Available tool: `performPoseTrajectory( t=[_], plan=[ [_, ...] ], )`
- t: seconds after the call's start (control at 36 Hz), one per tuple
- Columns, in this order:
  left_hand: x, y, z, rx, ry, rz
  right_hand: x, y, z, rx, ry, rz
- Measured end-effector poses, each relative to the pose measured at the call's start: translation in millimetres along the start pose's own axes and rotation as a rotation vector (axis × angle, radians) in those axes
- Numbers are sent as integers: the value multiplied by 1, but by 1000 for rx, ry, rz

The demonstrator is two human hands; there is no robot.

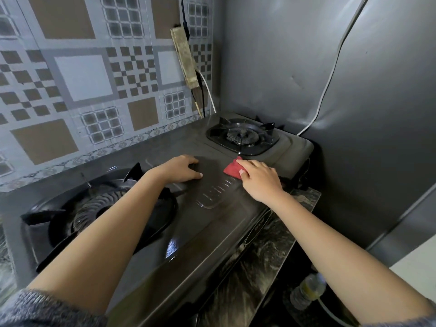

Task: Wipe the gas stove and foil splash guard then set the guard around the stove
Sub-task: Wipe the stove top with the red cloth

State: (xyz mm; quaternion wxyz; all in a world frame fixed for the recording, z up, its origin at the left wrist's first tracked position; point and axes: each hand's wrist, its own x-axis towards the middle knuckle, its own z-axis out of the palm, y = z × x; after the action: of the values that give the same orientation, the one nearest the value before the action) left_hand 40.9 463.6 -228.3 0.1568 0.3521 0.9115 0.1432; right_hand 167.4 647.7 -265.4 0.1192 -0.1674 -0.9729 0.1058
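A dark two-burner gas stove [212, 223] lies across a marbled counter. My right hand [259, 179] presses a red cloth [232, 169] onto the stove top between the burners, near the far burner [243, 135]. My left hand [181, 168] rests flat on the stove's middle panel, fingers spread, holding nothing. The near burner [101, 208] sits under my left forearm. A patterned foil splash guard [82, 90] stands behind the stove on the left and back. A plain grey foil panel [306, 67] stands along the right side.
A power strip [186, 57] with cables hangs at the corner above the far burner. A white cable [330, 79] runs down the grey panel. A plastic bottle [306, 291] stands below the counter edge at the lower right. The marbled counter edge [271, 244] shows in front of the stove.
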Motion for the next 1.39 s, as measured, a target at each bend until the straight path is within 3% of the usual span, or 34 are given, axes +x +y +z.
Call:
performPoseTrajectory(
  t=[0.72,1.39],
  plan=[
    [-2,-8,7,-133,83,-70,135,-67,28,72,-241,-112],
    [-27,8,8,78,16,-94,20,-4,2,44,-32,-38]
  ],
)
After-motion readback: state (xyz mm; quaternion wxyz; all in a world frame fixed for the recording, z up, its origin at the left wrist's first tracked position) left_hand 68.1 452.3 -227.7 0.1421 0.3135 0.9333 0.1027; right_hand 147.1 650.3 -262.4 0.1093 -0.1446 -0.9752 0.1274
